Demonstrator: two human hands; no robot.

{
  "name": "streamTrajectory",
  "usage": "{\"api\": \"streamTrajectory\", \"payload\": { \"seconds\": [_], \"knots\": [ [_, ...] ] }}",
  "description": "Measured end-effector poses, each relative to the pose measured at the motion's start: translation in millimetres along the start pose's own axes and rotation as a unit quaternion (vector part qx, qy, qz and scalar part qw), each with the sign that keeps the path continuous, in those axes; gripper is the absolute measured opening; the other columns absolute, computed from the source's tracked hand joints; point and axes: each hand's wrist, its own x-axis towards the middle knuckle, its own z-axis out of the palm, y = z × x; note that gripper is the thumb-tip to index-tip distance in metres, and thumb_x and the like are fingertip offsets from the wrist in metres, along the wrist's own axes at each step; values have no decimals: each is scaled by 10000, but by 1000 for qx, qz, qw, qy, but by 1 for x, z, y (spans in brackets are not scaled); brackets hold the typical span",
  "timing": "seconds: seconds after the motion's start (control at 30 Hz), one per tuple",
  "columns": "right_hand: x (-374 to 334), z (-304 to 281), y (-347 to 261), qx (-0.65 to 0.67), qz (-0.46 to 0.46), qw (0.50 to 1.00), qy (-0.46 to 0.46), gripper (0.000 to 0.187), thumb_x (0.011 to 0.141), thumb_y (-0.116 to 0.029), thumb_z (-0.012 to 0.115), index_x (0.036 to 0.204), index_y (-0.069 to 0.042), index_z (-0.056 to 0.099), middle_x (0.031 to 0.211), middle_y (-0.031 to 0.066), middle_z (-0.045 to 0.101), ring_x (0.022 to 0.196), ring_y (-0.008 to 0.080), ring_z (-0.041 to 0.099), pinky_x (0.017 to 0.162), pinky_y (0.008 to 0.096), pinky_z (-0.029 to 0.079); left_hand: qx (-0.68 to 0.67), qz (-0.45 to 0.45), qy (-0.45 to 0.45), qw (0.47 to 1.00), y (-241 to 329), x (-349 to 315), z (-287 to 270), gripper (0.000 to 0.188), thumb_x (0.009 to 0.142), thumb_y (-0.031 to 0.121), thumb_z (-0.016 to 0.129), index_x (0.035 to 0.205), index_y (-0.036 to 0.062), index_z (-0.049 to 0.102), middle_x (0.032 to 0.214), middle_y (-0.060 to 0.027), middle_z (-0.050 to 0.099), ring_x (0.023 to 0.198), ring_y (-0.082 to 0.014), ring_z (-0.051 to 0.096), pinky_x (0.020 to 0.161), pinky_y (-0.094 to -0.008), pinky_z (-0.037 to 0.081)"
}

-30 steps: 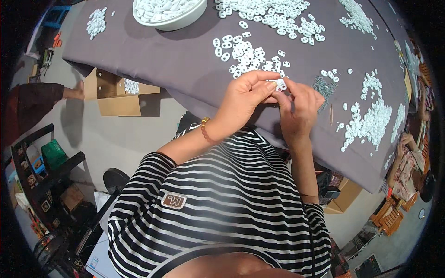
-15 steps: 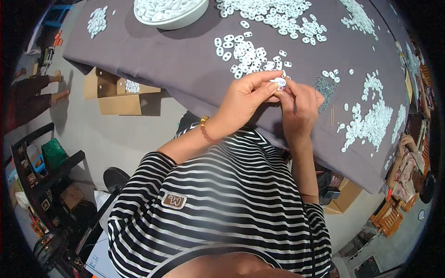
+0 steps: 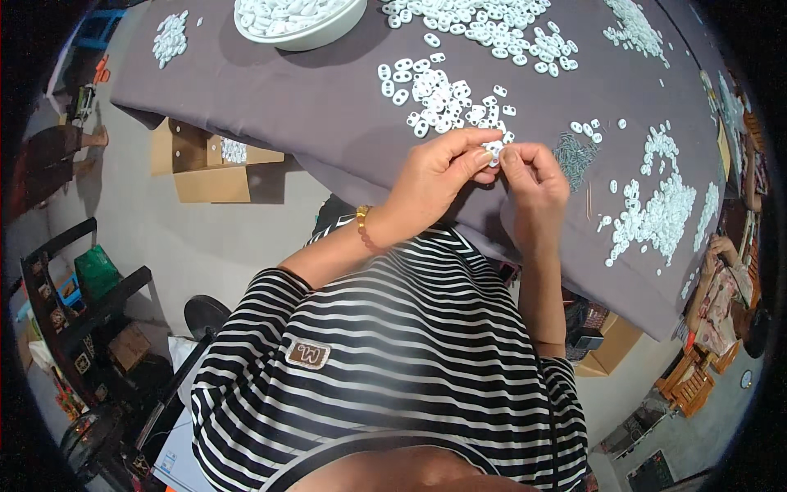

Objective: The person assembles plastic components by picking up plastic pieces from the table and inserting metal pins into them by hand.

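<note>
Head view: left hand point(image 3: 429, 179) pinched on half-hidden white piece point(image 3: 494, 149); right hand point(image 3: 538, 185), hold unclear.

On the bench point(image 3: 221, 90), a bowl point(image 3: 336, 34) of pieces point(image 3: 291, 15). Left of the bowl, a side pile point(image 3: 170, 39); right of it, a broad heap point(image 3: 496, 31), then a far pile point(image 3: 636, 31). Right of the bowl but nearer the person point(image 3: 410, 353), a middle heap point(image 3: 441, 97), then the left hand point(image 3: 443, 168), one part point(image 3: 494, 151) at its fingertips, the right hand point(image 3: 534, 184) just beside. Farther right of the bowl, metal bits point(image 3: 576, 160), sticks point(image 3: 589, 201) and a scattered pile point(image 3: 657, 215). Nearer than the bowl, leftward, a carton point(image 3: 211, 185) on the floor point(image 3: 270, 238).
</note>
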Motion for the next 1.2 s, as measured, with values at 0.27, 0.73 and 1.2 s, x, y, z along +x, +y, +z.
{"api": "streamTrajectory", "payload": {
  "seconds": [0.27, 0.73, 1.2],
  "knots": [
    [-2, 5, 2, -49, -53, 996, 55, 137, 951, -136, 613, 941, -3, 644, 805, -32, 596, 686, 24, 466, 611, 176, 353, 43, 4, 16, 999, 0, 0, 2, 293, 1001, 129, 520, 1248, -10, 592, 921, -56, 667, 825, -93, 632, 760, -234, 524],
    [-3, 3, 3, 32, 26, 998, 37, 137, 950, -117, 618, 963, 18, 637, 853, 5, 641, 740, 37, 541, 645, 183, 419, -40, 11, 10, 999, -8, 2, 0, 270, 985, 86, 544, 1218, -47, 578, 1027, -105, 665, 890, -130, 635, 819, -279, 536],
    [4, -6, 11, -89, -25, 996, 1, 129, 915, -117, 646, 940, 10, 652, 848, 55, 616, 768, 125, 557, 724, 264, 462, 27, 2, 56, 998, 4, 1, 2, 260, 972, 81, 554, 1193, -48, 599, 1000, -108, 673, 888, -151, 657, 781, -285, 565]
  ]
}}
